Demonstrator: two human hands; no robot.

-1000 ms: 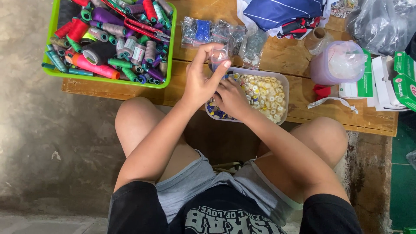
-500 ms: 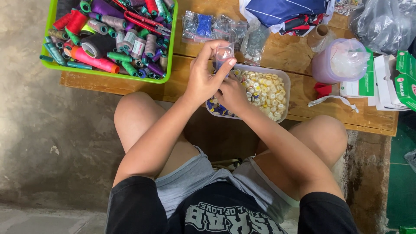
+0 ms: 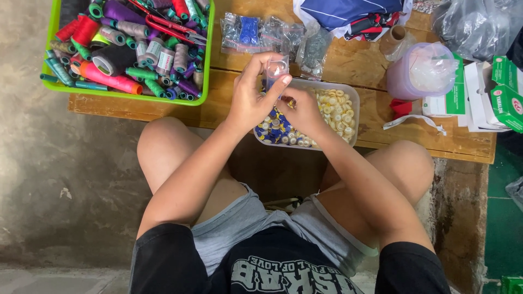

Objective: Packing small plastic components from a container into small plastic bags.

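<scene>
My left hand holds a small clear plastic bag upright by its top, over a clear plastic tray on the low wooden bench. The tray holds several cream buttons on its right side and blue and yellow buttons on its left. My right hand rests in the tray among the blue buttons, fingers curled just under the bag; what it pinches is hidden.
A green basket of coloured thread spools and red scissors sits at the bench's left. Small bags of buttons, folded cloth, a lilac tub and green-and-white boxes lie behind and right. My bare knees flank the bench edge.
The view has shifted slightly. My left hand has lifted the small bag a little higher; my right hand stays in the tray beneath it.
</scene>
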